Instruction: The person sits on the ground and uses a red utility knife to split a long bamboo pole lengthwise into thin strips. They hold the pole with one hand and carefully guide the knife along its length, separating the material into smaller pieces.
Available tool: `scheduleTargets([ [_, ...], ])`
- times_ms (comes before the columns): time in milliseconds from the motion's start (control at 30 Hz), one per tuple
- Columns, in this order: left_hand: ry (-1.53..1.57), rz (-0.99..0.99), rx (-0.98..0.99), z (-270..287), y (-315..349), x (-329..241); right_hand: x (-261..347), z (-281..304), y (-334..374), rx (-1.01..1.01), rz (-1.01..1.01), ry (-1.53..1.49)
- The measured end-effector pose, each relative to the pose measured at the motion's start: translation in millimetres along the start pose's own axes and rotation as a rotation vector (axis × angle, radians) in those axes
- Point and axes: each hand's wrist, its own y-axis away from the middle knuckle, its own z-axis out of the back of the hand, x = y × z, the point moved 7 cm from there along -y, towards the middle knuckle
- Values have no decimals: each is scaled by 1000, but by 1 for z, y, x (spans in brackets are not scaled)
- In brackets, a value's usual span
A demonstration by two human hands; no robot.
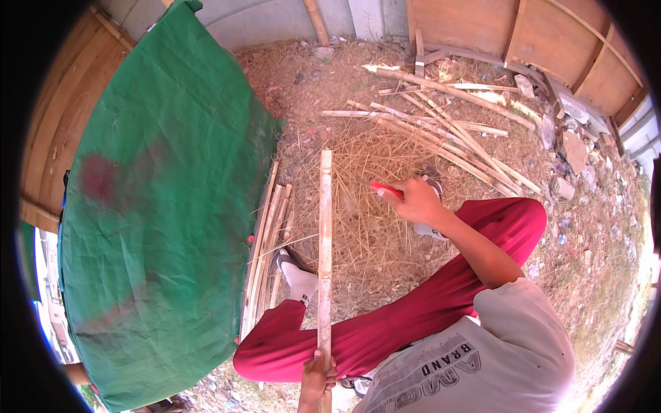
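My left hand (317,375) is closed around the lower end of a long, pale bamboo strip (326,255). The strip stretches away from me, past my bent left leg, over a heap of thin shavings (372,186). My right hand (417,201) is raised to the right of the strip and apart from it, its fingers wrapped round a red-handled tool (391,190). Most of that tool is hidden in the fist, and its kind does not show.
A green tarp (165,206) covers something large on the left. Several bamboo strips (265,241) lie along its edge. More split bamboo (447,134) is scattered beyond the shavings. Rocks and rubble (573,151) line the right, near wooden panels (468,27).
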Motion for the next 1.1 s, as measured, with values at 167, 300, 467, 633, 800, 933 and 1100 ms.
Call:
scheduleTargets([
  [167, 156, 124, 201, -14, -13, 4, 47, -58, 54, 181, 209, -106],
  [300, 115, 53, 246, -34, -15, -22, 73, -80, 84, 239, 404, -104],
  [467, 241, 154, 441, -40, -30, -24, 72, -80, 90, 133, 502, -100],
  [633, 348, 175, 635, -52, -29, -18, 68, -58, 76, 54, 475, -9],
  [800, 567, 275, 806, -55, -29, -4, 60, -53, 55, 35, 427, -15],
  [933, 485, 292, 759, -51, -29, 5, 11, -50, 15, -25, 173, 131],
  [1100, 569, 324, 831, -45, -27, 20, 46, -67, 43, 100, 395, 137],
])
